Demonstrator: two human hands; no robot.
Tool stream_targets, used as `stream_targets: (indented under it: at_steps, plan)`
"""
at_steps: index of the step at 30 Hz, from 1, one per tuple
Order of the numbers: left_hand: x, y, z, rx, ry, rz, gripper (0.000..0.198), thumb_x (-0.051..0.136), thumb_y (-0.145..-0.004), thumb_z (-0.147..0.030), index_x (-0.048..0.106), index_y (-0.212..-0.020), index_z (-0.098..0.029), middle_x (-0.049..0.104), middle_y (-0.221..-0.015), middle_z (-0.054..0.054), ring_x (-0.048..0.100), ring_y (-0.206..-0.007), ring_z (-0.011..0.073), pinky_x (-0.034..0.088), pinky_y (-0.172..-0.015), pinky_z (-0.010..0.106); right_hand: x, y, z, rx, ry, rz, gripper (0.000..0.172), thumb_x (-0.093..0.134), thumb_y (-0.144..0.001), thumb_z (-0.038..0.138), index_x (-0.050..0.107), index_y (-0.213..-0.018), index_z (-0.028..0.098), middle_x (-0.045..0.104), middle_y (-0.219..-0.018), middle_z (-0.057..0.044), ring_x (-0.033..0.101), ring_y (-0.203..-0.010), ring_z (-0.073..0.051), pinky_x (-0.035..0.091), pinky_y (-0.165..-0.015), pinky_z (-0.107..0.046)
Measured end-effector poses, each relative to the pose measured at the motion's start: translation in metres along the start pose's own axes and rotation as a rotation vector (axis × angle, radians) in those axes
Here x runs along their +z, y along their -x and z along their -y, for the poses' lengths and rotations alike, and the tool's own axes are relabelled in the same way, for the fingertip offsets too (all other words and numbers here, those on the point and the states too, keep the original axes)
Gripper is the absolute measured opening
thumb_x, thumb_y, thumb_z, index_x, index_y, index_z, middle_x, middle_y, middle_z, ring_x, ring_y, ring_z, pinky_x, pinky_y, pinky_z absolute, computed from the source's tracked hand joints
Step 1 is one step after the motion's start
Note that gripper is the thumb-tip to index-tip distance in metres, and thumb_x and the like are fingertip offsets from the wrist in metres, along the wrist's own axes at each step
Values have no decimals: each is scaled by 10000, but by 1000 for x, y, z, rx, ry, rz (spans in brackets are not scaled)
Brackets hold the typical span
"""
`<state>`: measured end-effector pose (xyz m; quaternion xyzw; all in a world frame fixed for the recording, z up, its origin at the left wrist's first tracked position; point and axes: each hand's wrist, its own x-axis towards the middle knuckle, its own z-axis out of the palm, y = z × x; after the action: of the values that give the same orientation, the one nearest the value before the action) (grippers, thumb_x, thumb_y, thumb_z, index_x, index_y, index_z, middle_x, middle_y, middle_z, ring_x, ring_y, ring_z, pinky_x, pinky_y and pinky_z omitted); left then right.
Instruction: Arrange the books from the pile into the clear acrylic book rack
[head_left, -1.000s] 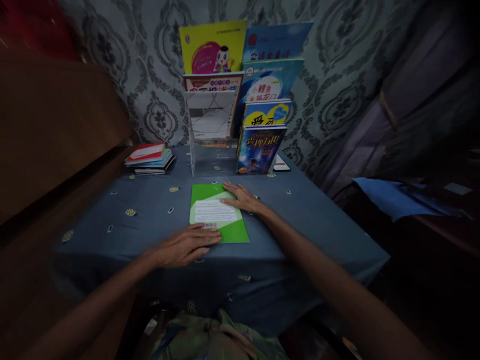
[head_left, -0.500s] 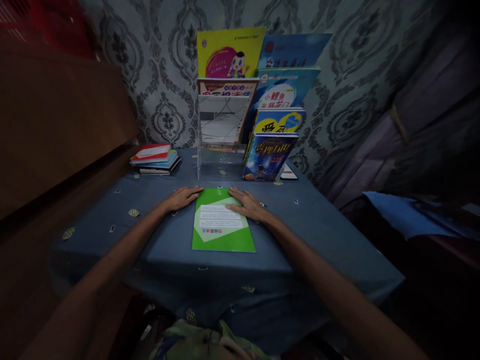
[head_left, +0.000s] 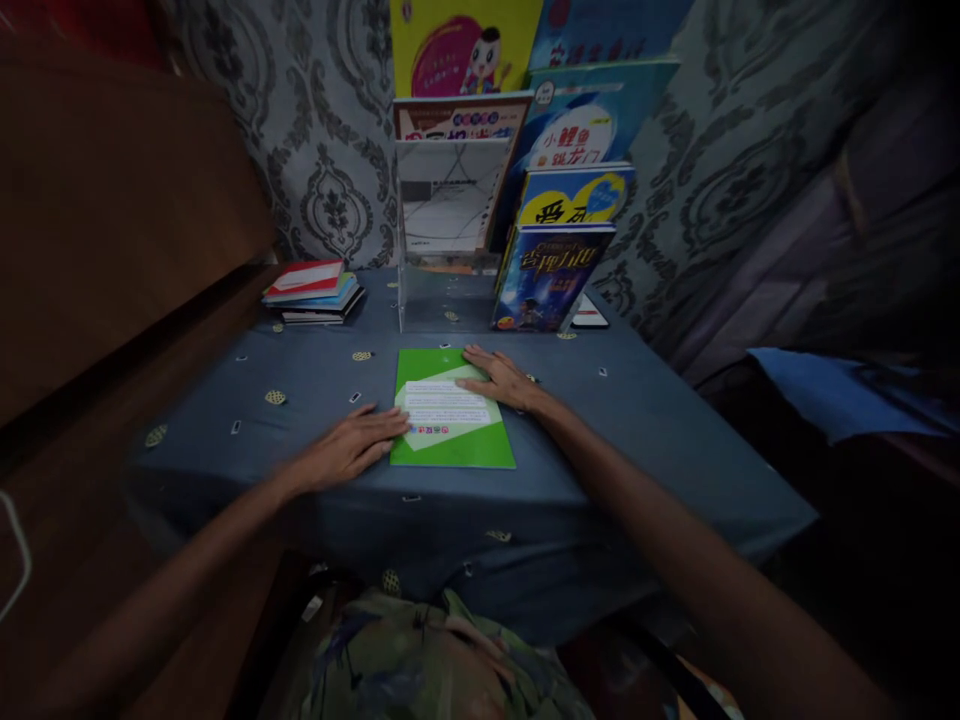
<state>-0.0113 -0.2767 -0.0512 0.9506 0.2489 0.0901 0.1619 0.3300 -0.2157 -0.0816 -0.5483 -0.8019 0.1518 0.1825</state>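
Note:
A green book (head_left: pixel 457 450) lies flat near the front edge of the cloth-covered table (head_left: pixel 637 450), with a white text block and small coloured characters on its cover. My left hand (head_left: pixel 356 443) rests at the book's left edge, fingers stretched out and fingertips touching the cover. On the upper right part of the book lies my right hand (head_left: pixel 502 380), flat with its fingers spread. Neither hand grips anything.
Behind the book stands a clear rack (head_left: pixel 446 300) holding several upright picture books, a dark blue book (head_left: pixel 551 280) in front. A small stack of books (head_left: pixel 311 292) sits at the back left. A patterned wall closes off the back; a brown wooden panel (head_left: pixel 127 180) stands left.
My left hand has slid from the book's top left corner down along its left edge. My right hand stays on the upper right. The camera view has tilted down a little.

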Motion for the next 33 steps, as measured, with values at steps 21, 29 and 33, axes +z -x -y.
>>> stream_targets:
  at_steps: [21,29,33]
  plan:
    - [43,38,-45,158,-237,-367,461,516,-987,-234,448,-1442,-235,650,-1311,111,610,-1207,218,476,-1010,405,1,90,59,-179,137,-55,457,395,-1027,396,523,-1432,226,474,-1518,-112,372,-1447,-274,268,-1186,-553]
    - [44,42,-49,178,-373,-421,522,405,-997,-109,363,-1508,-207,666,-1157,119,616,-981,214,509,-839,350,-1,162,77,-345,158,82,902,642,-835,646,257,-1562,275,308,-1612,-114,220,-1505,-301,143,-1214,-585]
    - [32,41,-49,233,-305,-436,459,452,-1003,-147,432,-1457,-208,682,-1135,110,620,-1016,210,506,-833,337,6,175,79,-349,221,29,732,631,-933,361,262,-1560,280,381,-1579,-116,249,-1498,-277,204,-1199,-585]
